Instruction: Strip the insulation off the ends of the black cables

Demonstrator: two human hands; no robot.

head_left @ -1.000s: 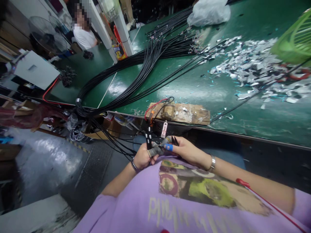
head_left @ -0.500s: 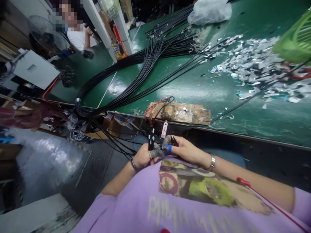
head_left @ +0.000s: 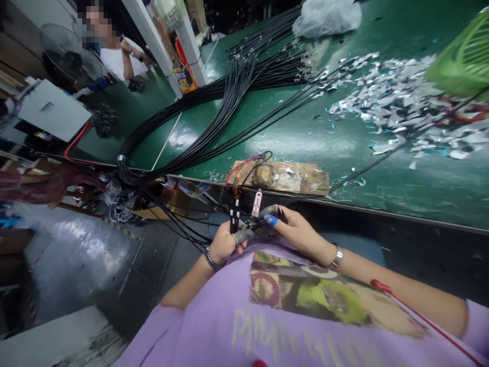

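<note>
My left hand (head_left: 223,243) is closed around black cables (head_left: 234,216), whose ends with white bands stick up above the fist. Grey tape wraps a finger of this hand. Close beside it, my right hand (head_left: 296,229) is pinched shut, with blue tape on the thumb and grey tape on a finger. Small dark pointed pieces show by its fingers, too small to name. The fingertips of both hands nearly meet over the cable ends. Just above them hangs a pale pink tag (head_left: 257,203), below the wooden board (head_left: 301,177) at the bench edge.
A long bundle of black cables (head_left: 198,148) curves over the green bench (head_left: 290,132) and hangs off its edge. Silvery scraps (head_left: 397,97) lie heaped at right, by a green basket (head_left: 462,61). A clear plastic bag (head_left: 326,18) lies behind. Another person (head_left: 122,58) sits far left.
My right hand has shifted slightly up and away from my left, its blue-taped thumb now angled. The banded cable ends in my left hand have moved a little up and left.
</note>
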